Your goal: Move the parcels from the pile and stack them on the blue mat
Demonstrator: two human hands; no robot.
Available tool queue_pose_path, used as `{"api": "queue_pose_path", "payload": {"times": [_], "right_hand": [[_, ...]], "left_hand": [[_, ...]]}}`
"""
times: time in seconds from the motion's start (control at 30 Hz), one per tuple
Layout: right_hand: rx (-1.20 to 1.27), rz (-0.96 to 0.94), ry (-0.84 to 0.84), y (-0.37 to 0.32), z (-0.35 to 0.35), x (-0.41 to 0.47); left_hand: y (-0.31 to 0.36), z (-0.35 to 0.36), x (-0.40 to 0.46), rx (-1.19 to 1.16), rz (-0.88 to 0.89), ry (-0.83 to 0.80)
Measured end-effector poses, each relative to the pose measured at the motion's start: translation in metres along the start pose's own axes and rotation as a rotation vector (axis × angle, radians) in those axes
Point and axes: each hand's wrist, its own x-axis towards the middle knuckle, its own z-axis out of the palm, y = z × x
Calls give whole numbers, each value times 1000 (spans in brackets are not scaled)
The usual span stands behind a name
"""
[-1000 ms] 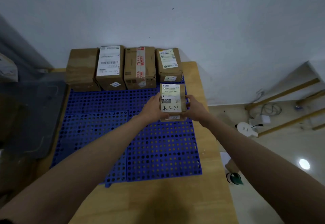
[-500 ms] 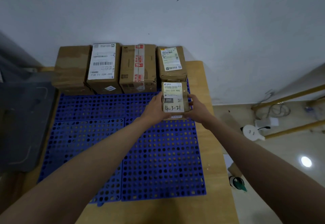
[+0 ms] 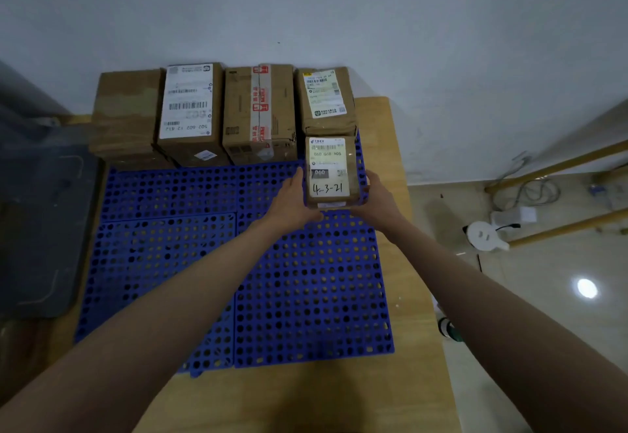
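A person's two bare arms reach forward over a wooden surface (image 3: 306, 398) covered by a blue mat (image 3: 306, 296) full of round holes. Between the hands sits a small parcel (image 3: 331, 171) with a label reading 4-3-21, at about one o'clock on the mat, just in front of the back row. The left hand (image 3: 289, 206) presses its left side and the right hand (image 3: 380, 205) its right side, fingers wrapped round the box's edges, likely to steer it square against its neighbour. Whether it rests on the mat yet cannot be told. Four larger parcels line the mat's far edge at twelve o'clock, side by side against the wall: a plain box (image 3: 125, 113), a white-labelled box (image 3: 190, 109), a red-taped box (image 3: 258, 109) and a yellow-labelled box (image 3: 326, 99), the last touching or nearly touching the held parcel. The right edge of the mat lies just beside the parcel, leaving little room at three o'clock; from nine through six o'clock the mat offers open space.
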Motion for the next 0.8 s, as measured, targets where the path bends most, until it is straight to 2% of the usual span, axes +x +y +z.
{"api": "queue_pose_path", "payload": {"times": [0.23, 0.4, 0.8], "right_hand": [[-33, 51, 0, 31, 13, -51], [-111, 33, -92, 32, 23, -97], [-97, -93, -408, -29, 75, -199]], "left_hand": [[-32, 5, -56, 100, -4, -71], [-60, 5, -109, 149, -21, -112], [-133, -20, -257, 179, -29, 24]]}}
